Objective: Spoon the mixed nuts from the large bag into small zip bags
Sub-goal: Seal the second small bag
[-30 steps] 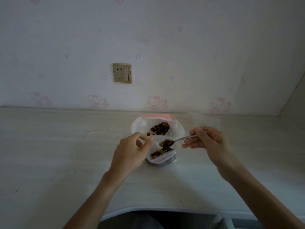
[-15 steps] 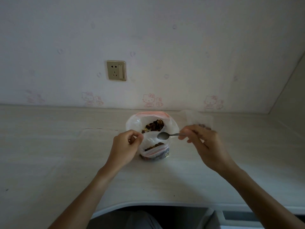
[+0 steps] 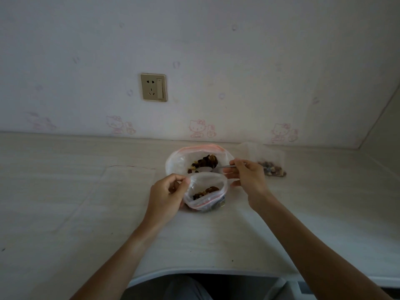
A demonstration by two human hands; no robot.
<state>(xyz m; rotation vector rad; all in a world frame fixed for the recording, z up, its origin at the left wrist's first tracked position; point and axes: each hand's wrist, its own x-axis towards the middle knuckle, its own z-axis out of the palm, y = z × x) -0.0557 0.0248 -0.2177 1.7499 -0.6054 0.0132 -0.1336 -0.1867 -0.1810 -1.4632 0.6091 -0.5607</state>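
Both forearms reach away from the near edge, the left hand (image 3: 165, 195) with thumb and fingers curled in a pinch at centre, the right hand (image 3: 246, 175) just beyond it, fingers curled around a thin handle.

Large bag (image 3: 177, 163) open, nuts inside; small zip bag (image 3: 205, 202) just before it, part-filled.

Head camera looks down, seemingly close, at desk (image 3: 65, 213).
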